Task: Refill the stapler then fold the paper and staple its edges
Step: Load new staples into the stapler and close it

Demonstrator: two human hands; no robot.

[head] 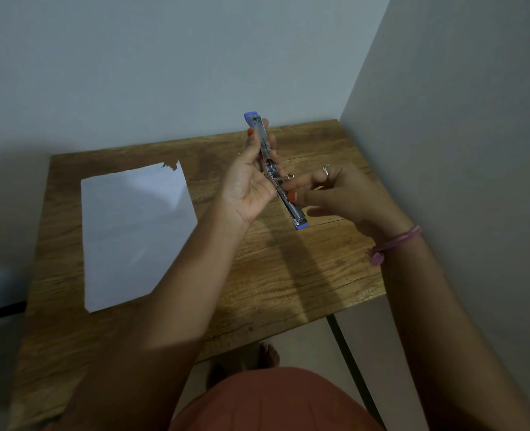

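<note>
A blue and silver stapler is swung fully open into one long bar above the wooden table. My left hand grips its upper half, thumb and fingers curled round the metal. My right hand pinches the stapler's middle by the hinge and staple channel, fingertips on the metal. Whether loose staples are held there is too small to tell. A white sheet of paper lies flat on the table's left part, its far corner torn.
The table stands in a corner, with a wall close on the right and another behind. A black table leg runs down at the right front. My feet show on the floor below the front edge.
</note>
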